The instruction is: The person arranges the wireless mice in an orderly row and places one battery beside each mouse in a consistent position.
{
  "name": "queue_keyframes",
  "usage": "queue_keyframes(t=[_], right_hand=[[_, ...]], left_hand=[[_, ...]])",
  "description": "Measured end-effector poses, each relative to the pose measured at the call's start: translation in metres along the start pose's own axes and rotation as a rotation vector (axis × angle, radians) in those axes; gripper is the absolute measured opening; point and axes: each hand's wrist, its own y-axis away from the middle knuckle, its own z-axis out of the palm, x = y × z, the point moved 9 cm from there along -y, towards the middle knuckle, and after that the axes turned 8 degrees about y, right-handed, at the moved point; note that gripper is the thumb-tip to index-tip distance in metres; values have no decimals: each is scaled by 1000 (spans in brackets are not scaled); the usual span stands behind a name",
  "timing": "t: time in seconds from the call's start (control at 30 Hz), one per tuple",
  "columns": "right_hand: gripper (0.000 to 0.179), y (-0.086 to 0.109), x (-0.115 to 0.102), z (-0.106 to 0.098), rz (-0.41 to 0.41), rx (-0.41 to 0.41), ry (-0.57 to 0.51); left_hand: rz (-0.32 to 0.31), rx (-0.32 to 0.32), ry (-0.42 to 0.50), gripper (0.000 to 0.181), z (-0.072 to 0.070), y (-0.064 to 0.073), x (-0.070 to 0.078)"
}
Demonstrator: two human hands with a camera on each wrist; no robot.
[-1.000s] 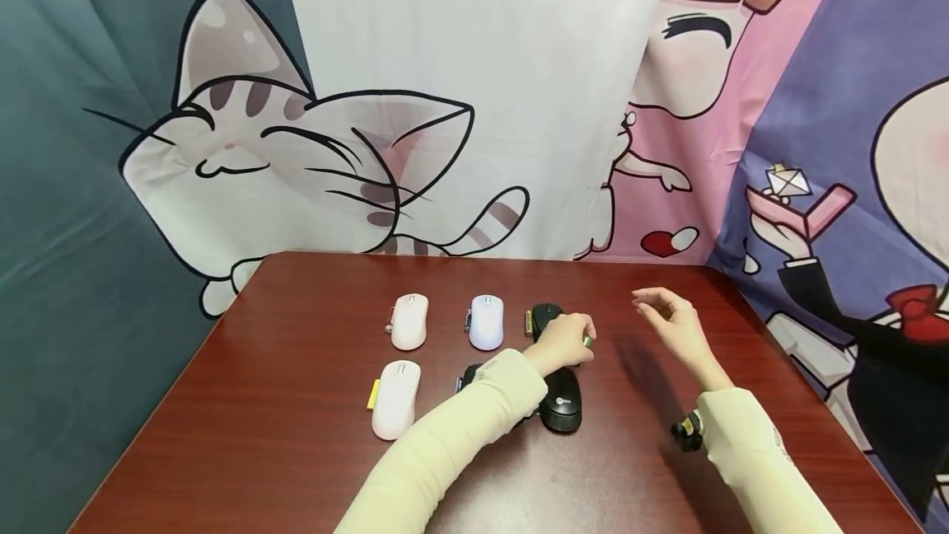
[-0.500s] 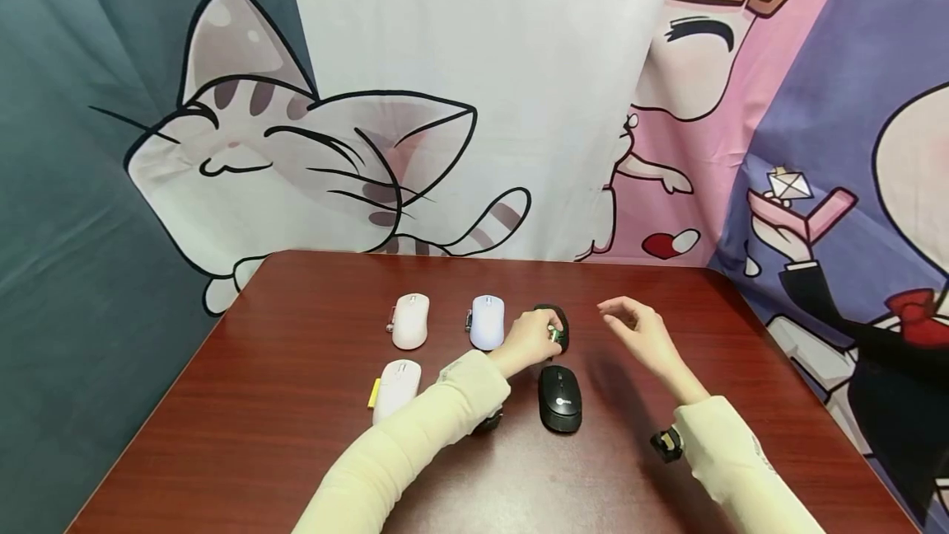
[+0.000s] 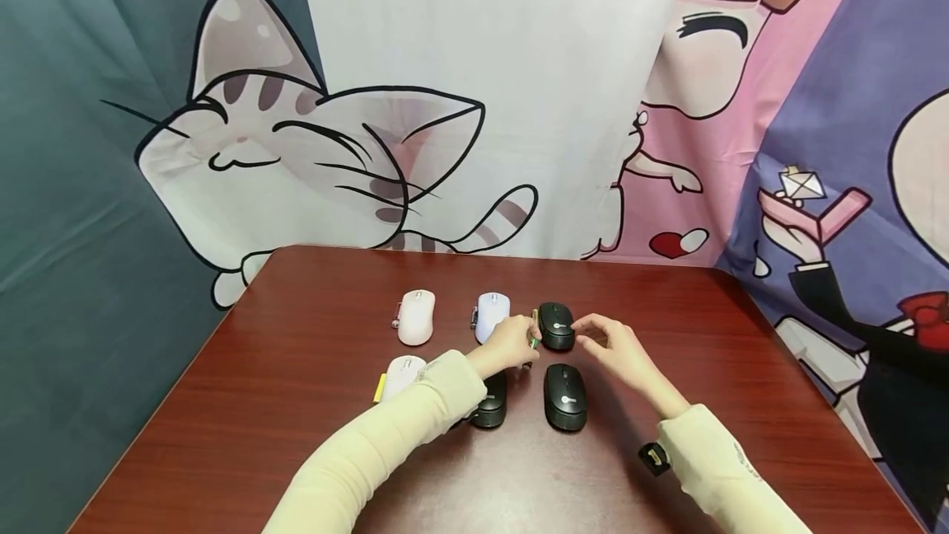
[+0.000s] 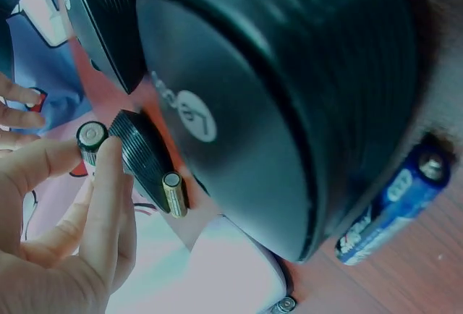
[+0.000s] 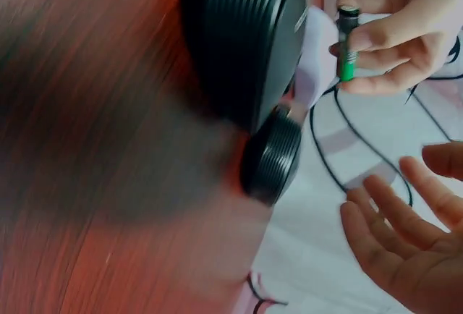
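Note:
My left hand [image 3: 507, 344] pinches a green and dark battery [image 5: 347, 46] between thumb and fingers, above the table and left of the front right black mouse [image 3: 565, 398]. To the right of the back right black mouse [image 3: 557, 326], my right hand [image 3: 611, 348] hovers with relaxed fingers and holds nothing. A gold battery [image 4: 174, 194] lies beside that back mouse. The left wrist view shows a blue battery [image 4: 396, 202] on the table alongside a large, near black mouse [image 4: 224, 119]. My left sleeve partly covers the front middle black mouse [image 3: 492, 400].
A lavender mouse [image 3: 493, 316] and a white mouse [image 3: 417, 318] complete the back row, each with a small item on its left. At front left, a pale mouse [image 3: 403, 373] has a yellow item [image 3: 380, 388] beside it. Printed cloth [image 3: 563, 105] hangs behind the brown table [image 3: 245, 435].
My left hand has moved left from over the back right mouse, carrying the battery and uncovering that mouse. My right hand has come left and slightly down, close to the same mouse.

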Motion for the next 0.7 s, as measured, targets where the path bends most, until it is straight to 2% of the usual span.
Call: queue_keyframes(t=[0.3, 0.4, 0.57, 0.7], right_hand=[[32, 9, -18, 33, -45, -278, 32], [40, 12, -19, 43, -74, -318, 104], [44, 18, -27, 55, -197, -328, 277], [44, 20, -28, 59, -209, -338, 332]], left_hand=[[-39, -71, -15, 19, 12, 3, -5], [-37, -95, -25, 17, 15, 5, -5], [-56, -142, -36, 17, 21, 7, -7], [-56, -167, -52, 17, 25, 8, -7]])
